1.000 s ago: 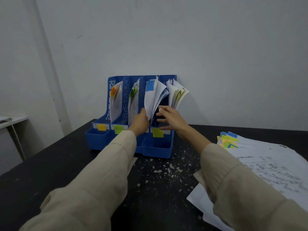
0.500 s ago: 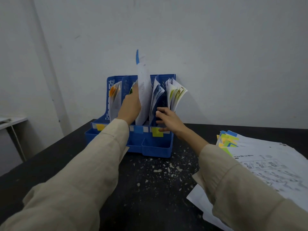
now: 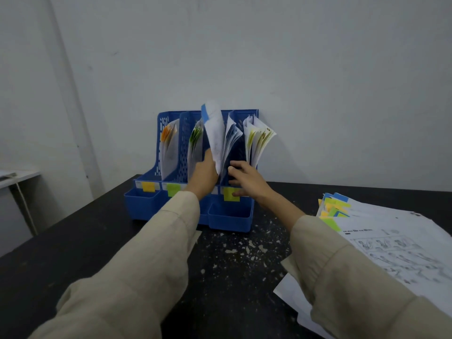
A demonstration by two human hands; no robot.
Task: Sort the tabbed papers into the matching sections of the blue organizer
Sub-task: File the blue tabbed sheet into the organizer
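Note:
The blue organizer (image 3: 146, 204) stands against the wall with several sections, each labelled by a coloured note: orange, green, a hidden one, yellow. My left hand (image 3: 204, 176) grips a blue-tabbed paper (image 3: 215, 133) by its lower edge, partway down in the third section. My right hand (image 3: 247, 179) has its fingers spread, pressing the blue-tabbed sheets (image 3: 232, 140) in that section aside. Yellow-tabbed papers (image 3: 259, 140) fan out of the rightmost section. A stack of tabbed papers (image 3: 381, 231) lies flat at the right.
The black table (image 3: 73, 241) has white flecks (image 3: 244, 248) in front of the organizer. A white wall is directly behind. A small white side table (image 3: 17, 176) stands at the far left.
My left hand lifted the blue-tabbed paper high above the organizer, then lowered it into the third section. My right hand stayed at the section, holding papers apart.

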